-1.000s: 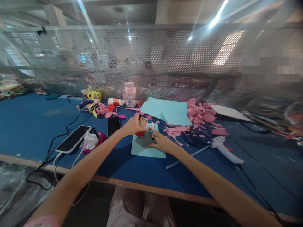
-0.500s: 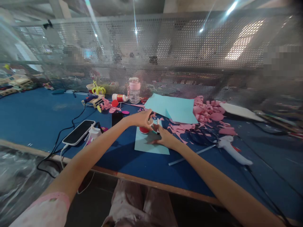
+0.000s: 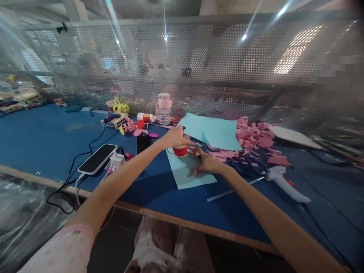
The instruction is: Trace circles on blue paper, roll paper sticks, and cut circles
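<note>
A red and white paper cup stands on a light blue sheet of paper, rim up. My left hand is closed over the cup's top from the left, hiding much of its rim. A small dark piece, perhaps a cap, shows at that hand's knuckles. Right beside the cup, my right hand is closed round a slim marker, mostly hidden by the fingers. Its lower fingers rest on the sheet.
Behind lies a larger blue sheet beside pink paper scraps. A glue gun with its glue stick lies right. Two phones, one charging phone among cables, lie left. A clear bottle stands near the perforated screen.
The small blue sheet has turned, and the cup on it has shifted slightly right. My right hand has moved along the cup's right side, and the marker has tilted from upright.
</note>
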The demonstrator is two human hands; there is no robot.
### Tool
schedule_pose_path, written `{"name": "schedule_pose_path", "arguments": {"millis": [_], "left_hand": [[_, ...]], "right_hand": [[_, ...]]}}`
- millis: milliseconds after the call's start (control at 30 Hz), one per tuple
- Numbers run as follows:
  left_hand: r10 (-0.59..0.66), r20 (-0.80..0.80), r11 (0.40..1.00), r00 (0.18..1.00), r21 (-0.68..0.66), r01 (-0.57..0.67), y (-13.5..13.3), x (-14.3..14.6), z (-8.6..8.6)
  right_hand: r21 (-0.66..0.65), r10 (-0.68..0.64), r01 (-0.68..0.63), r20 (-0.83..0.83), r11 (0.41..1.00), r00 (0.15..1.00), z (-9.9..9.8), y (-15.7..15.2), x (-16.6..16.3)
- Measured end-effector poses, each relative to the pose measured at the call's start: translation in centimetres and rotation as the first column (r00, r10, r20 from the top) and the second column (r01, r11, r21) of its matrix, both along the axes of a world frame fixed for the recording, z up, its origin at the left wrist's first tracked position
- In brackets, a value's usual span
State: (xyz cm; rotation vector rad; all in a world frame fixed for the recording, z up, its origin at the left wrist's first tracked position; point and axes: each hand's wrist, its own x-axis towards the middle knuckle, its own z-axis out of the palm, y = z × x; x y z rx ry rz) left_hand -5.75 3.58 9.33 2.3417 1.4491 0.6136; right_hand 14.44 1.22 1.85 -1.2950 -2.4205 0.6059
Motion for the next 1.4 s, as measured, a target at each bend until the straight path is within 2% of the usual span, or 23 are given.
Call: {"name": "schedule_pose_path", "arguments": {"millis": [100,167,267,300,333,400,500,567,700,800,900,1033,1267,1400], "left_hand": [[0.026,0.038,0.999,0.999,0.018,-0.027,-0.4,-0.4,1.5],[0.073,0.052,0.995,0.996,0.06,-0.076,-0.7,-0.5,2.3],[0.14,0.09,0.984,0.986,0.098,-0.148,-1.0,-0.6,2.8],[0.146,0.092,0.983,0.985,0.102,-0.156,-0.9,-0.6,2.7],[0.147,0.083,0.982,0.986,0.103,-0.155,-0.8,-0.6,2.6],[0.128,0.045,0.986,0.991,0.098,-0.132,-0.5,-0.5,2.1],[0.099,0.007,0.993,0.995,0.069,-0.099,-0.3,-0.3,1.4],[0.068,-0.009,0.996,0.998,0.059,-0.067,-0.4,-0.1,1.1],[-0.088,-0.086,0.995,0.992,0.042,0.092,-1.2,0.6,0.8],[-0.211,-0.189,0.977,0.959,0.001,0.215,-2.1,1.1,0.5],[-0.271,-0.279,0.961,0.921,-0.028,0.274,-2.7,1.3,0.1],[-0.276,-0.319,0.96,0.907,-0.049,0.275,-3.0,1.2,-0.3],[-0.205,-0.387,0.978,0.899,-0.049,0.202,-3.3,0.9,0.0],[-0.169,-0.388,0.986,0.906,-0.062,0.157,-3.6,0.9,0.2]], "right_hand": [[0.078,-0.043,0.04,0.04,0.996,0.998,1.3,-0.5,-0.2],[0.135,-0.155,0.146,0.065,0.98,0.986,1.6,-2.0,-1.3],[0.145,-0.344,0.323,0.159,0.935,0.925,0.7,-4.9,-3.3],[0.157,-0.349,0.324,0.178,0.933,0.92,0.2,-5.6,-3.9],[0.181,-0.331,0.3,0.177,0.937,0.927,-0.4,-6.1,-4.2],[0.189,-0.196,0.163,0.166,0.968,0.966,-1.2,-5.8,-4.2],[0.105,0.088,-0.105,0.158,0.989,0.984,-1.2,-3.2,-2.4],[0.047,0.152,-0.163,0.179,0.986,0.972,-0.8,-1.0,-0.8],[0.022,0.082,-0.087,0.169,0.996,0.982,-0.2,1.4,1.5],[0.027,0.006,-0.01,0.135,1.0,0.991,-0.2,0.5,1.8],[0.013,0.046,-0.048,0.158,0.999,0.986,-0.1,-1.0,1.5],[0.015,0.088,-0.093,0.201,0.996,0.976,0.3,-1.4,1.2],[-0.035,0.132,-0.127,0.216,0.991,0.968,0.6,0.8,1.2],[0.002,0.09,-0.092,0.157,0.996,0.983,0.1,1.2,1.4]]}}
